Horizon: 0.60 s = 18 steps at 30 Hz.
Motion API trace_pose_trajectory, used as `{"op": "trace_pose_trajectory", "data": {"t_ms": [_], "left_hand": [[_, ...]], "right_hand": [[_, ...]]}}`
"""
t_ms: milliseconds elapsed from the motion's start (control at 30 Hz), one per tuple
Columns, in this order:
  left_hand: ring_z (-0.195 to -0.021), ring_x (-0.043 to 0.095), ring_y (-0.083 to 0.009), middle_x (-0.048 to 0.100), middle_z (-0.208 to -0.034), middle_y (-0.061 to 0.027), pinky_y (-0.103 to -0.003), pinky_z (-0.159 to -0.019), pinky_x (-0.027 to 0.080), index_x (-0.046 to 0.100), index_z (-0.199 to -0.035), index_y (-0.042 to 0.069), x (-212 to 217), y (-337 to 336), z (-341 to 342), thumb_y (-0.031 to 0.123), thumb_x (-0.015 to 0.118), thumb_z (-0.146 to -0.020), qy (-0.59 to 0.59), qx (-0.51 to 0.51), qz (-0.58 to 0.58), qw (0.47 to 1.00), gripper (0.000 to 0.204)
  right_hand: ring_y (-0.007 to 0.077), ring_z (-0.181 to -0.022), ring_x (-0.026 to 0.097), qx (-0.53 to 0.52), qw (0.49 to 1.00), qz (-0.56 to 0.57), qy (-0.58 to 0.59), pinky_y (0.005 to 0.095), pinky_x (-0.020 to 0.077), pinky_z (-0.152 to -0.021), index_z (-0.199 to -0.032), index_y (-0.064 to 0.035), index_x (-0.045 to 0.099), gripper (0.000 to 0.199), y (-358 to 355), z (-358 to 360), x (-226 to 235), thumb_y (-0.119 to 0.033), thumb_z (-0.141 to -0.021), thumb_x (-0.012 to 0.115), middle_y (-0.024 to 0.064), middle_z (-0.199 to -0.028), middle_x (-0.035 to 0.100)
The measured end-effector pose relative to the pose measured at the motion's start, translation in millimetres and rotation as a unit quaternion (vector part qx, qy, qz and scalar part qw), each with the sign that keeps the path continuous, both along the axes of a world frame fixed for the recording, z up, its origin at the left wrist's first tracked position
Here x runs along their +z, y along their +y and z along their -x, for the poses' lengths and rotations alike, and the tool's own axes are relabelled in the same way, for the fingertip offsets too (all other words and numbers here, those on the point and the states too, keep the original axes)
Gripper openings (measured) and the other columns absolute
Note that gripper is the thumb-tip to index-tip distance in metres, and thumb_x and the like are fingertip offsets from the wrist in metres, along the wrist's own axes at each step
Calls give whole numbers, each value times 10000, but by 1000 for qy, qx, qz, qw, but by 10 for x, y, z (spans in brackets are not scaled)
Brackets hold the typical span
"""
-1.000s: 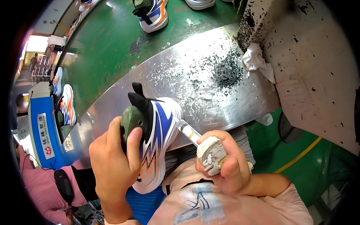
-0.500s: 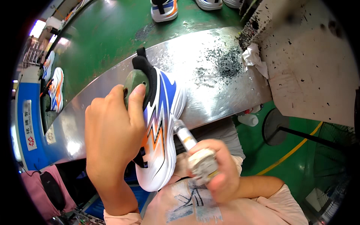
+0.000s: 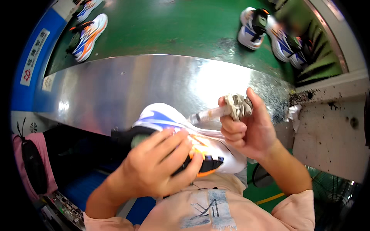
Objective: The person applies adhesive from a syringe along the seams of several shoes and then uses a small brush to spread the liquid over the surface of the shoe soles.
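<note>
Closest to me, my left hand [image 3: 160, 167] is clamped around a white sneaker [image 3: 181, 134] with blue and orange flashes, held on its side against my chest, while my right hand [image 3: 250, 129] is closed on a small brush [image 3: 216, 112] with a rag-wrapped handle, its tip touching the sneaker's sole edge. I judge I'm midway through working along that edge, and the next move calls for a steady grip and a slow turn of the sneaker under the tip. Beyond lie the steel bench [image 3: 115, 88] and green belt [image 3: 173, 27] carrying more sneakers [image 3: 252, 29].
</note>
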<state>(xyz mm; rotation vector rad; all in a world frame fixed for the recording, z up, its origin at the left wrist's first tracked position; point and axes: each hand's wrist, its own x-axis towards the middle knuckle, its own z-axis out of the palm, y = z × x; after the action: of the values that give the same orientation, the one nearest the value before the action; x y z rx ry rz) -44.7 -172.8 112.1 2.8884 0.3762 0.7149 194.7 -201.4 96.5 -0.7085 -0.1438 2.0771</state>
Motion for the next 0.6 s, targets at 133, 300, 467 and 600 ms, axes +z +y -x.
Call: {"op": "trace_pose_trajectory", "data": {"t_ms": [133, 300, 467, 600], "left_hand": [[-862, 667, -258, 558, -983, -79, -377, -775, 540, 576, -974, 174, -160, -319, 217, 96, 674, -753, -41, 99, -36, 994, 253], [-966, 637, -223, 515, -1022, -40, -379, -855, 491, 548, -994, 240, -352, -543, 349, 213, 667, -807, -40, 133, -58, 989, 223], [-1025, 600, -214, 477, -1054, -43, -414, -951, 430, 479, -1039, 242, -423, -636, 443, 273, 661, -836, -11, 134, -66, 989, 274], [-1085, 576, -159, 483, -1087, 5, -387, -1004, 401, 465, -1104, 245, -519, -756, 477, 366, 648, -864, -20, 188, -82, 979, 326]], "right_hand": [[58, -427, 266, 140, 960, -72, -233, 216, 215, -407, -1075, -17, 478, 690, 197, 223, 440, -643, -925, 231, -45, -514, 358], [61, -467, 398, 149, 924, -131, -326, 195, 294, -418, -1070, 98, 441, 780, 31, 330, 620, -658, -883, 389, 27, -629, 477], [86, -774, 546, 201, 930, -83, -298, 206, 437, -637, -1218, 48, 462, 854, -143, 115, 659, -691, -795, 527, 68, -975, 574], [84, -751, 538, 205, 921, -71, -324, 208, 430, -620, -1205, 60, 461, 917, -293, -17, 730, -734, -749, 516, 68, -944, 569]]}}
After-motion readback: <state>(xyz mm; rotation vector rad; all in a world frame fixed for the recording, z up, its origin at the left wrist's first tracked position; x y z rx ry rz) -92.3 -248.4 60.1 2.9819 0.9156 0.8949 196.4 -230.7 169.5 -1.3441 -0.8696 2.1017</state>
